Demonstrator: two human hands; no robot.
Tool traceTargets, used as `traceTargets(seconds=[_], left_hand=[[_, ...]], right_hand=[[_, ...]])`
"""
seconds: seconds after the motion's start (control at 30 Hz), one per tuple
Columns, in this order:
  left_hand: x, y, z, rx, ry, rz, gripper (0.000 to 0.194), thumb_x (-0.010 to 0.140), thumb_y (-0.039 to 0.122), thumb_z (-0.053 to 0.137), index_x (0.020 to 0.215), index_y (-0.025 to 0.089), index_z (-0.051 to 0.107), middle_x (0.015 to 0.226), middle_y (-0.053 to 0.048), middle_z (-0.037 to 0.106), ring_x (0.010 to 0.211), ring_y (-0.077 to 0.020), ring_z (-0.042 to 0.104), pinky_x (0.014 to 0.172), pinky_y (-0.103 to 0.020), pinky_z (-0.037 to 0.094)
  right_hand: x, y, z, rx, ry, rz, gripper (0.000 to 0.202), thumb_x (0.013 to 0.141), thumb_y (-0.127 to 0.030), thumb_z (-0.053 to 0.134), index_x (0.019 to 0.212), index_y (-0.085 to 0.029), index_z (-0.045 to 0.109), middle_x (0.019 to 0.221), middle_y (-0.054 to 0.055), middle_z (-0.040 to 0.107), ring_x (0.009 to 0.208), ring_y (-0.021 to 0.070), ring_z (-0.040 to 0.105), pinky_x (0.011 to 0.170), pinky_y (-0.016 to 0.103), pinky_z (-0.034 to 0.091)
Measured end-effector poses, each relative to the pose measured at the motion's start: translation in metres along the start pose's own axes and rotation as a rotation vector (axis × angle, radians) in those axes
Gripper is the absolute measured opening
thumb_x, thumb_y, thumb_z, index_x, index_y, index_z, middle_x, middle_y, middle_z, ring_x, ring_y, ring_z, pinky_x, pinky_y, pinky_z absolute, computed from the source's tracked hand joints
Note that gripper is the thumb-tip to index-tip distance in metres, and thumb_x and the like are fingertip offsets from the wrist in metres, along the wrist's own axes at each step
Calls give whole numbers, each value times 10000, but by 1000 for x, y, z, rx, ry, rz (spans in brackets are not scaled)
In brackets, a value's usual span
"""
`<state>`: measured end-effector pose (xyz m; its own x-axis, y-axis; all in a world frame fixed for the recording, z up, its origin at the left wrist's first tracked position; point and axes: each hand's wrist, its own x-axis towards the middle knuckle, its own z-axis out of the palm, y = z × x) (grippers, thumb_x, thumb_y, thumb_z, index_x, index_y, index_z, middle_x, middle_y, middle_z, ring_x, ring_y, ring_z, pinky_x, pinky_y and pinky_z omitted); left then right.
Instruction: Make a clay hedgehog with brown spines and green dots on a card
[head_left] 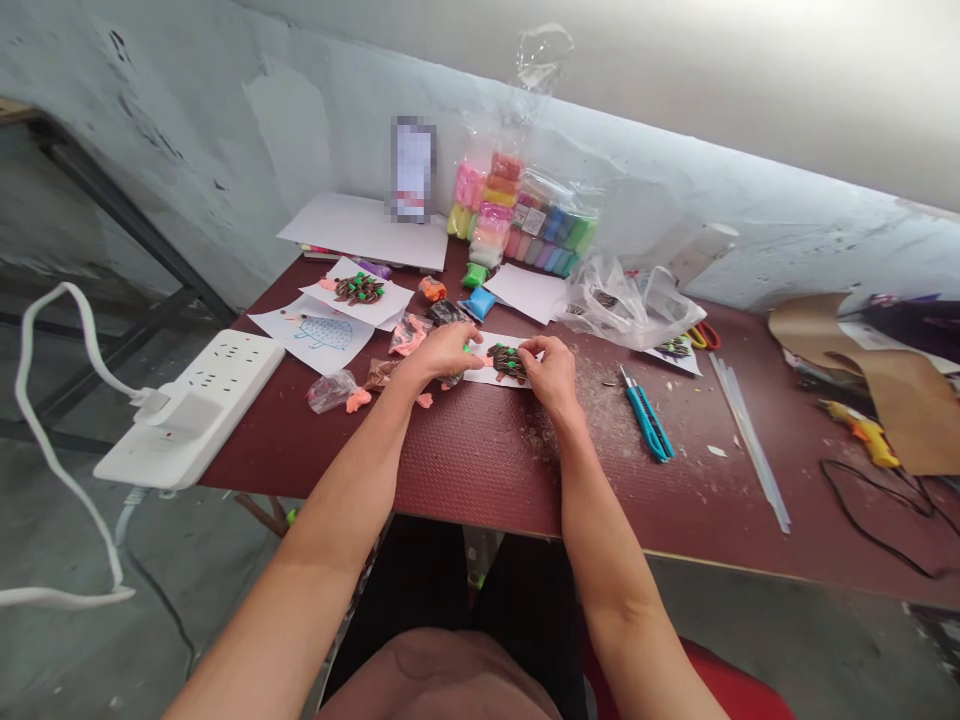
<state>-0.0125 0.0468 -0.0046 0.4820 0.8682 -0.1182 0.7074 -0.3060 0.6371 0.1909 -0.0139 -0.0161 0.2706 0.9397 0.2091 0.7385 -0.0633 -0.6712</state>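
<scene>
A small clay hedgehog [508, 362] with dark spines, green dots and a pink snout lies on a white card [481, 374] in front of me. At the card's left end is my left hand [444, 352], its thumb and forefinger curved and apart. A bit of green clay [466, 349] shows between these fingertips; a dark, green-dotted piece lies partly hidden under the hand. My right hand [553, 374] has its thumb and fingertips closed at the hedgehog's right end, touching it.
Left are a finished-looking hedgehog [360, 288], a hedgehog drawing [319, 335] and a power strip [199, 400]. Clay packs [551, 225] and a phone [412, 170] stand behind. Rightward lie a plastic bag [634, 305], teal cutter [646, 415], glue sticks [750, 440] and yellow glue gun [866, 435].
</scene>
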Motion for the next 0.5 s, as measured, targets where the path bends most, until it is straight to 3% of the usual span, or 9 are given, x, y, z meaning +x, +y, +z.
traceTargets(seconds=[0.27,0.5], left_hand=[[1,-4,1,-25,14,19,509,770,320,766,1250,151,760,1176,-139,777,1020,-293,738,891,-334,548],[0,-3,1,-51,18,6,520,766,297,772,1256,125,756,1197,-160,766,1044,-308,731,911,-350,542]], right_hand=[[1,3,0,-14,5,-17,187,845,-261,629,826,-207,807,864,65,726,824,222,638,851,362,491],[2,3,-5,-30,-2,-16,232,865,-288,610,856,-198,824,943,98,720,918,250,648,916,396,493]])
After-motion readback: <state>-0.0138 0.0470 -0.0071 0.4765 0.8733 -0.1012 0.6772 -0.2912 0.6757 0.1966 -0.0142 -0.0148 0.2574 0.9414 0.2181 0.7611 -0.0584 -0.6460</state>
